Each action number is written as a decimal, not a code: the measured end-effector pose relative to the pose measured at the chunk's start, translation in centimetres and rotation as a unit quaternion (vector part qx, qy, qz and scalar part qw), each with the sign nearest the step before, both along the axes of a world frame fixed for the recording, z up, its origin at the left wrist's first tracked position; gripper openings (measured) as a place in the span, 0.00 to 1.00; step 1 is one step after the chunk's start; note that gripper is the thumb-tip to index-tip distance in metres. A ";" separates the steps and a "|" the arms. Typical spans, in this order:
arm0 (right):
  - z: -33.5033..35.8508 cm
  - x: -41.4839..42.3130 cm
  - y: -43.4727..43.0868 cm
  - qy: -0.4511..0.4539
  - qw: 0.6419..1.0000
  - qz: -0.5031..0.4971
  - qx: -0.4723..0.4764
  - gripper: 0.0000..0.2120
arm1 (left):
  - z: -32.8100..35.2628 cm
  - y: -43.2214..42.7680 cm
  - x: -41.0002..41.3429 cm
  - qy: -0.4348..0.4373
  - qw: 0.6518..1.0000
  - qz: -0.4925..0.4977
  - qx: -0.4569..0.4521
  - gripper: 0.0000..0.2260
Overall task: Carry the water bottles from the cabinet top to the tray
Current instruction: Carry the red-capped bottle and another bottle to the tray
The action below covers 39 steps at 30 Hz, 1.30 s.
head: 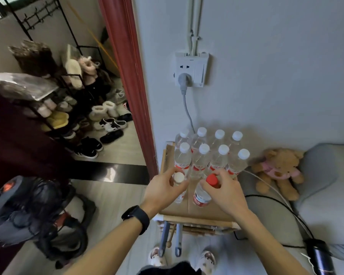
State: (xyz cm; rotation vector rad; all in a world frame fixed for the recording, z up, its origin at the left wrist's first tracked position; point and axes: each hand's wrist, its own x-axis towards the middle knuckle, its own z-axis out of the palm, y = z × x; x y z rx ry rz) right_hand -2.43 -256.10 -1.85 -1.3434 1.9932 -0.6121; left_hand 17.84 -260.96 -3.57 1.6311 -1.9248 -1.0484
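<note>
Ten bottles are in view, and none can be counted as delivered, because no tray can be made out with certainty anywhere in the head view. The left hand point(163, 187) has its thumb and fingers curled round the top of a white-capped bottle point(178, 178). The right hand point(224, 189) pinches the cap of a red-capped bottle point(202, 196) just beside it. Both bottles stand upright, and their bases appear to rest on the brown cabinet top point(199, 212) below the hands, so this looks like the moment of taking hold rather than carrying. Whether either base has lifted clear is too fine to tell.

Just beyond the fingertips of both hands stand eight more bottles point(204, 159), packed in two rows of four against the wall, all white-capped and upright. The nearest row almost touches the knuckles. A teddy bear point(278, 169) lies off to the right of the right hand, on the bed.

As a judgement, the task is at or near its start. One pair is gripped but not yet carried away. If two go at a time, the eight beyond the hands would need four more trips. The way to the tray cannot be judged from here, since the tray itself is out of sight.
</note>
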 end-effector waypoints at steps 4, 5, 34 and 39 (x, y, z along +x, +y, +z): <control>-1.0 -1.5 0.6 0.076 0.996 0.030 0.021 0.20 | -1.1 1.7 0.1 -0.048 0.998 0.040 -0.003 0.21; -1.2 -1.7 1.0 0.101 0.994 0.036 0.027 0.22 | -1.2 2.0 0.0 -0.063 0.997 0.048 -0.006 0.24; -2.2 -1.2 -2.9 0.019 0.992 0.126 0.015 0.26 | -1.6 -3.3 -1.5 -0.012 0.996 -0.022 0.089 0.33; -2.2 -0.4 -2.7 0.037 0.997 0.063 -0.007 0.30 | -3.0 -2.2 -1.6 -0.007 0.995 0.029 0.090 0.37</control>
